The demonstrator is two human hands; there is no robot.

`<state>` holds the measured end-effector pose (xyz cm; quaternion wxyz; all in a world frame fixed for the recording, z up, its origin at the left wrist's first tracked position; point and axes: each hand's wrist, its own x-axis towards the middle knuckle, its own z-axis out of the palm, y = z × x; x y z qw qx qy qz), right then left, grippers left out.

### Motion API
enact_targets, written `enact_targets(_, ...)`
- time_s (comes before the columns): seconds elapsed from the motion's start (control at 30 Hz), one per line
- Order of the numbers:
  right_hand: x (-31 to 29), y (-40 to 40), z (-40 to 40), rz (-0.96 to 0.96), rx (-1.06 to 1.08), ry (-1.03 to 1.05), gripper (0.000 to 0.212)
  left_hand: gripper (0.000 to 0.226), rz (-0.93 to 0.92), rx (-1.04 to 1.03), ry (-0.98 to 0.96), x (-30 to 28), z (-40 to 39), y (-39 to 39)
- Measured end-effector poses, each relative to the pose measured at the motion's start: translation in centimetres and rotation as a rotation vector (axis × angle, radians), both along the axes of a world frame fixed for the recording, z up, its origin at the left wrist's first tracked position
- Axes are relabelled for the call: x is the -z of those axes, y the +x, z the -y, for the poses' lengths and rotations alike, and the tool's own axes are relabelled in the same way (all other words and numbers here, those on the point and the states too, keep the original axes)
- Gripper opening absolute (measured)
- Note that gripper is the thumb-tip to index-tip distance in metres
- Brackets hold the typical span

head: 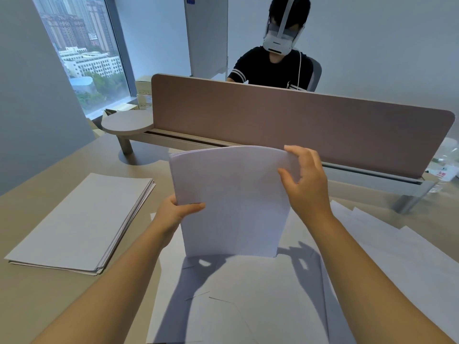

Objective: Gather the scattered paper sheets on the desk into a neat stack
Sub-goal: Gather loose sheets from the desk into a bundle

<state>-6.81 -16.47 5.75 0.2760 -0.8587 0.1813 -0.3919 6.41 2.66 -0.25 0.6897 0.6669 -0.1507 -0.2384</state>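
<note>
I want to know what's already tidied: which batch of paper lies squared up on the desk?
The stack at the left, lying flat and untouched; the bundle in the hands stands upright, and loose sheets sprawl beneath.

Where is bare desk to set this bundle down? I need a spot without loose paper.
Bare tan desk lies between the neat grey-white stack and the brown divider panel. Loose white sheets crowd the middle and right.
</note>
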Motion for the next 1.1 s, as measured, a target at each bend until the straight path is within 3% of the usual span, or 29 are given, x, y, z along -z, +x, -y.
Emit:
enact_targets(0.13,-0.1,-0.2,-0.2,0.075,-0.023,0.111,0.035,0.028,0.015,0.023,0.028,0.1,0.0,0.3)
enact_targets(0.27,0.8,0.0,0.7,0.108,-0.153,0.576,0.048,0.028,-0.005,-0.026,0.039,0.6,0.2,0.5)
enact_targets(0.4,5.1,0.6,2.2,-0.099,-0.197,0.986,0.024,0.031,-0.047,-0.058,0.065,2.5,0.6,0.5)
enact_targets(0.47,7.3,0.8,1.9,-0.208,-0.16,1.078,0.026,0.036,-0.087,-0.076,0.071,3.4,0.8,0.0)
enact_targets(0.53,8.4,1.2,1.4,-0.222,-0.141,1.119,0.034,0.044,-0.11,-0.114,0.057,4.1,1.4,-0.6)
enact_targets(0.67,8.3,1.8,2.0,-0.124,-0.156,1.107,0.032,0.048,-0.118,-0.219,0.018,4.4,2.5,-1.3)
enact_targets(0.83,11.3,0.7,2.5,-0.215,-0.139,1.137,0.041,0.051,-0.109,-0.324,0.087,6.8,3.0,-3.6)
enact_targets(1.1,9.6,4.5,0.0,-0.223,-0.178,0.963,0.041,0.031,-0.134,-0.39,0.16,6.3,1.3,-0.5)
